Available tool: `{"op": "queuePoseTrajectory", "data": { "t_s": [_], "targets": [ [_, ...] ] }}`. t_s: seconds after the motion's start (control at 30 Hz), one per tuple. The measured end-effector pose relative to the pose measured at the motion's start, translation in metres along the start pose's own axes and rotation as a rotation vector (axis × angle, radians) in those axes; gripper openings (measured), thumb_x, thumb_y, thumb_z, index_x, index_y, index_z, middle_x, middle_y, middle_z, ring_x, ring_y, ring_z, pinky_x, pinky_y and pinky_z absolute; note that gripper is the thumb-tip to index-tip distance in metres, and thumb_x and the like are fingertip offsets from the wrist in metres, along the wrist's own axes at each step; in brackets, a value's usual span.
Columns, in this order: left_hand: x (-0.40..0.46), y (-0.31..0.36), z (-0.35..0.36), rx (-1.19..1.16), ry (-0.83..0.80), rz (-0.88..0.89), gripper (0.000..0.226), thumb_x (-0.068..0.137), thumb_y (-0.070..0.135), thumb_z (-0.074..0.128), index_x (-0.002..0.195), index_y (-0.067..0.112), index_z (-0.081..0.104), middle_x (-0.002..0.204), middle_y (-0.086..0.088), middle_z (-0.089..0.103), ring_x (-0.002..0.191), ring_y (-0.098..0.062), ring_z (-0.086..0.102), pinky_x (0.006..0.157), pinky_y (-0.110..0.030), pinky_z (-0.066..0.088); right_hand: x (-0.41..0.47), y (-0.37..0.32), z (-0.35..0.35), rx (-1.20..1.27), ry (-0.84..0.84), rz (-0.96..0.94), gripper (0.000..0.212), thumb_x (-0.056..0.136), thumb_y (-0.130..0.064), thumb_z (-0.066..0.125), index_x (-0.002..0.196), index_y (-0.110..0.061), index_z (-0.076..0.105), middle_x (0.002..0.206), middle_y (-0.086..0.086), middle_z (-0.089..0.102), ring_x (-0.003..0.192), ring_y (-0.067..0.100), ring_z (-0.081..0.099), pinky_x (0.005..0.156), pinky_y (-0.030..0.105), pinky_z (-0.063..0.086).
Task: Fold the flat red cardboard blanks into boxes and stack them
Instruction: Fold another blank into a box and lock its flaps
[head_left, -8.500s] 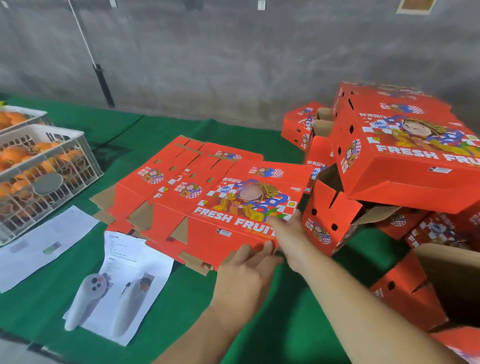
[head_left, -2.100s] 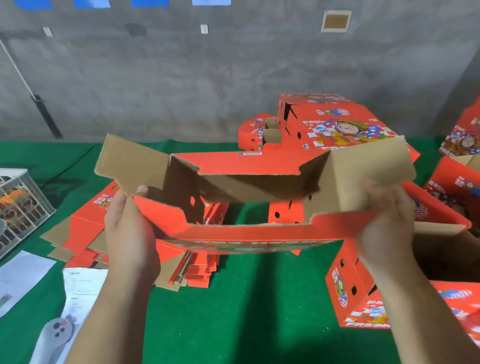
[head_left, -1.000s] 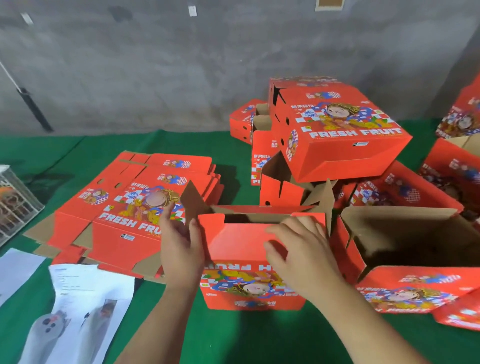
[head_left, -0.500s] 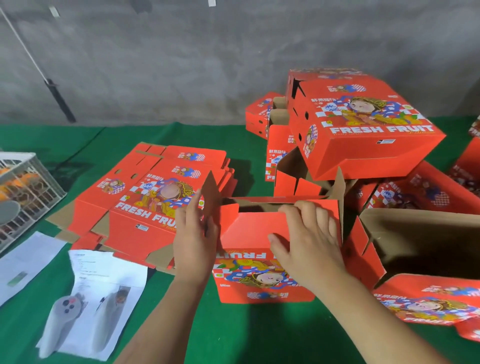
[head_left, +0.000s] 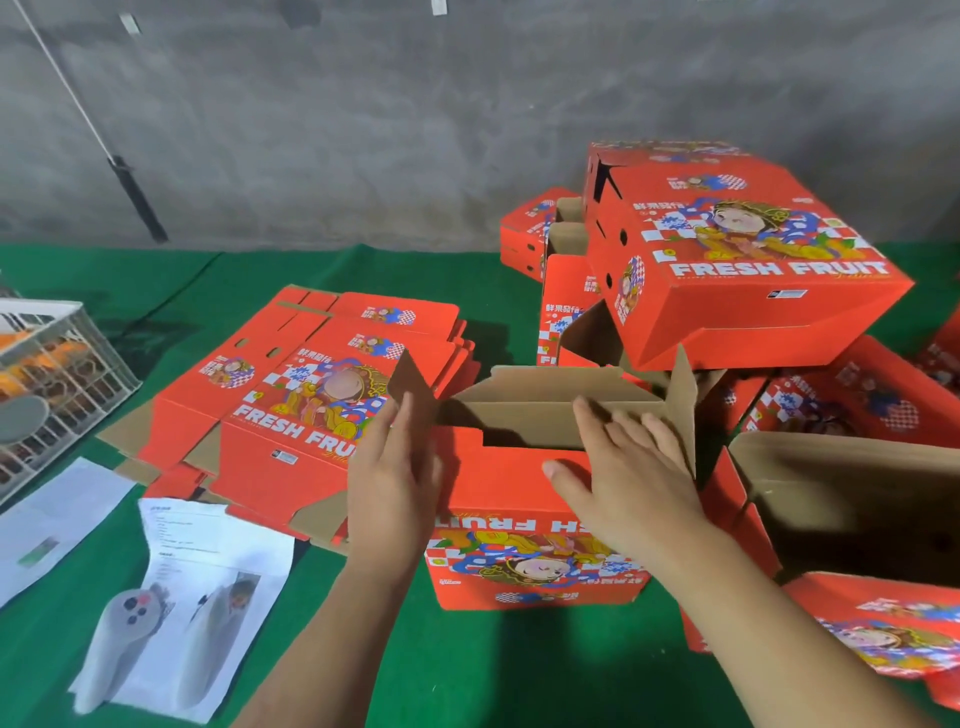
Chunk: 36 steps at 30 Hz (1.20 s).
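At lower centre, the half-folded box (head_left: 535, 519) stands on the green table (head_left: 467, 675), long axis left-right. Left hand (head_left: 392, 483) flat against its left end, right hand (head_left: 628, 483) flat on the front flap. Upper left: flat blanks (head_left: 311, 384).

two hands in view, my left hand (head_left: 395, 483) and right hand (head_left: 631, 483). one half-folded box (head_left: 535, 551), one stack of flat blanks (head_left: 306, 395), at least four folded boxes (head_left: 727, 270) piled right, exact number unclear. two paper sheets (head_left: 208, 571), one crate (head_left: 57, 374), one controller (head_left: 122, 639).
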<state>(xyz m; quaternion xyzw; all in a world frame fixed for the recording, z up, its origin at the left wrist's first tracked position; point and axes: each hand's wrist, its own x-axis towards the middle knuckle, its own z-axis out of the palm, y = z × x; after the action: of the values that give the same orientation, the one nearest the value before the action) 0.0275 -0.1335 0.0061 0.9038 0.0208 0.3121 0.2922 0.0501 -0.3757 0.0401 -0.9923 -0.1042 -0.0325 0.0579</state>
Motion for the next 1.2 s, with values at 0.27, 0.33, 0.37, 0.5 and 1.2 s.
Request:
{"op": "queuePoseTrajectory", "data": {
  "t_s": [0.27, 0.33, 0.37, 0.5, 1.2],
  "targets": [
    [-0.004, 0.005, -0.001, -0.035, 0.004, 0.153, 0.044, 0.08, -0.001, 0.058, 0.114, 0.027, 0.055, 0.121, 0.035, 0.05, 0.106, -0.015, 0.041, 0.088, -0.052, 0.045, 0.005, 0.007, 0.021, 0.222, 0.003, 0.134, 0.095, 0.087, -0.075, 0.037, 0.15, -0.054, -0.03, 0.163, 0.004, 0.001, 0.144, 0.038, 0.036, 0.111, 0.052, 0.038],
    [0.0, 0.001, -0.003, -0.124, -0.113, 0.197, 0.035, 0.086, 0.008, 0.059, 0.115, 0.029, 0.056, 0.121, 0.038, 0.051, 0.111, -0.013, 0.046, 0.09, -0.053, 0.047, 0.008, 0.008, 0.023, 0.206, 0.024, 0.124, 0.094, 0.085, -0.078, 0.033, 0.15, -0.053, -0.031, 0.166, 0.002, -0.019, 0.151, 0.037, 0.019, 0.117, 0.052, 0.029],
    [0.003, -0.003, -0.005, -0.142, -0.187, 0.25, 0.031, 0.092, 0.016, 0.063, 0.119, 0.031, 0.06, 0.122, 0.034, 0.057, 0.112, -0.015, 0.052, 0.091, -0.053, 0.048, 0.007, 0.009, 0.024, 0.194, 0.028, 0.117, 0.095, 0.085, -0.078, 0.032, 0.15, -0.052, -0.032, 0.165, 0.002, -0.031, 0.153, 0.035, 0.009, 0.119, 0.051, 0.024],
    [0.016, -0.006, -0.007, 0.064, -0.582, 0.27, 0.065, 0.1, 0.065, 0.034, 0.159, 0.036, 0.038, 0.119, 0.017, 0.055, 0.107, -0.016, 0.042, 0.103, -0.047, 0.04, 0.003, 0.009, 0.023, 0.184, 0.001, 0.079, 0.089, 0.091, -0.072, 0.034, 0.152, -0.052, -0.028, 0.154, 0.003, -0.052, 0.155, 0.029, -0.014, 0.123, 0.051, 0.012],
    [0.045, 0.004, 0.026, -0.176, -0.471, -0.089, 0.06, 0.097, 0.076, 0.012, 0.15, 0.058, 0.035, 0.118, -0.003, 0.071, 0.116, -0.031, 0.06, 0.103, -0.051, 0.045, -0.039, 0.067, 0.037, 0.613, 0.18, 0.125, 0.062, 0.093, -0.055, 0.048, 0.152, -0.039, 0.039, 0.144, -0.02, 0.029, 0.132, 0.005, 0.042, 0.106, 0.037, 0.041]
  ]
}}
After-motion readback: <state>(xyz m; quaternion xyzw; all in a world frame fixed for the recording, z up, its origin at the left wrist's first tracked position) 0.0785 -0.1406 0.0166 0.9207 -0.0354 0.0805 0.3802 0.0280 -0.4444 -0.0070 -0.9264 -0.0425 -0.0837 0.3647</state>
